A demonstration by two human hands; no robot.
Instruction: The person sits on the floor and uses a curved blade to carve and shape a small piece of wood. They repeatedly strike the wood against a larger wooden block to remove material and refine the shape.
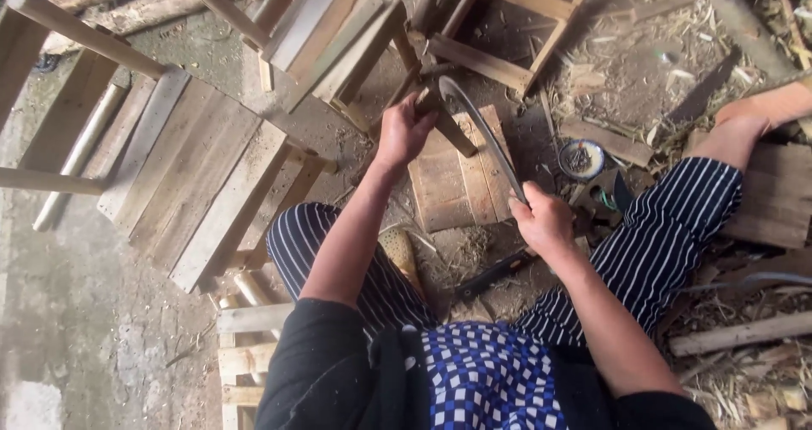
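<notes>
Hands both busy on bamboo stool frame. L hand (404, 132) clenched round stool leg (440, 117), just past 12 o'clock from torso. R hand (541, 220) at 1 o'clock, fist closed on handle of curved blade (482, 134); blade tip touched leg nr L hand. Wood board (452, 185) lay flat under work. Small round tin (582, 159) at 2 o'clock, nr R hand. Slatted bench (194, 176) at 10 o'clock, well apart.
</notes>
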